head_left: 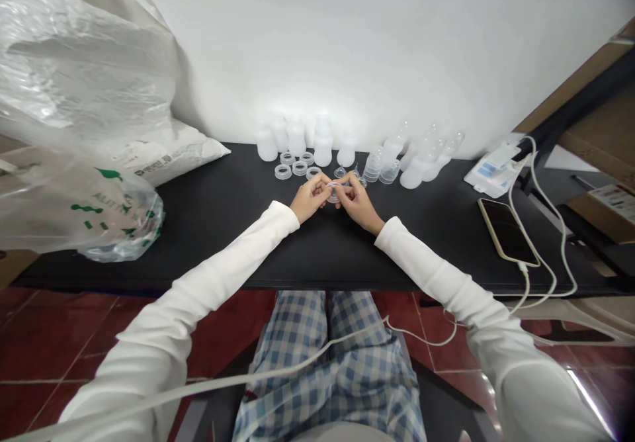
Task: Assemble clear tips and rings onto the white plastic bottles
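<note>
My left hand (310, 198) and my right hand (359, 202) meet over the black table. Between their closed fingertips they hold a translucent bottle collar ring (334, 195); whether a teat sits inside it I cannot make out. Just behind the left hand lie several loose collar rings (299, 167). Clear silicone teats (340, 172) rest beyond the right fingertips, partly hidden by them. Two groups of clear bottle caps (373, 164) stand to the right of these. White baby bottle bodies (323, 143) line up along the wall.
At right, several bottles with domed tops (415, 172) stand together. A phone (508, 231) with a white cable (542, 260) and a white power strip (491, 172) lie farther right. Large plastic bags (84, 85) cover the table's left end. A cable crosses my lap.
</note>
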`<action>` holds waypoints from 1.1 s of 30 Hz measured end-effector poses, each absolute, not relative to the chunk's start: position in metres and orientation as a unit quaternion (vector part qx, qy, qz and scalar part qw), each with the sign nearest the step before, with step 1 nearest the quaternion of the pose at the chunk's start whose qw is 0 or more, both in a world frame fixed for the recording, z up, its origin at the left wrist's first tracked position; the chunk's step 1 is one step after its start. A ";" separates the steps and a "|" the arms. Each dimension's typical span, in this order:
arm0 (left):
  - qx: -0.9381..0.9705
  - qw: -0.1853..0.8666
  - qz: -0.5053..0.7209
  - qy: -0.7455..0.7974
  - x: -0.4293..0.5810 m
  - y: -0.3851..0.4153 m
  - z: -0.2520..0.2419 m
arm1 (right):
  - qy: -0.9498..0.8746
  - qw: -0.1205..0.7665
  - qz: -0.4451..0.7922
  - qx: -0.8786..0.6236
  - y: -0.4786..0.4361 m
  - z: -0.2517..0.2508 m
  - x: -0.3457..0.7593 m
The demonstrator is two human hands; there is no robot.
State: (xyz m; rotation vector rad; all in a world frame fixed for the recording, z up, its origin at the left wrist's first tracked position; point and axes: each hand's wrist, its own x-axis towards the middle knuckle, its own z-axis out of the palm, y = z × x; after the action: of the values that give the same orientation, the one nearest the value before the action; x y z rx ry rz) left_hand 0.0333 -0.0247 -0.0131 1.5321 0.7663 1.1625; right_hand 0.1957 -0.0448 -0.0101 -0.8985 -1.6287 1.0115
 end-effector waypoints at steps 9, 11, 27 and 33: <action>0.662 0.471 0.492 0.311 0.032 -0.023 -0.015 | -0.679 0.489 0.406 -0.368 -0.046 -0.009 0.196; 0.658 0.479 0.488 0.315 0.032 -0.022 -0.015 | -0.676 0.493 0.410 -0.362 -0.045 -0.010 0.196; 0.628 0.517 0.497 0.300 0.035 -0.020 -0.022 | -0.725 0.489 0.333 -0.353 -0.039 -0.018 0.205; 0.641 0.465 0.511 0.333 0.037 -0.024 -0.020 | -0.735 0.483 0.292 -0.376 -0.040 -0.021 0.201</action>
State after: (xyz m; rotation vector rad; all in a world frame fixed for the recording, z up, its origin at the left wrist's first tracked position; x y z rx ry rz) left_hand 0.0374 -0.0238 -0.0202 1.5735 0.8186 1.2558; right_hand 0.2006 -0.0399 -0.0212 -0.9163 -1.7910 0.7119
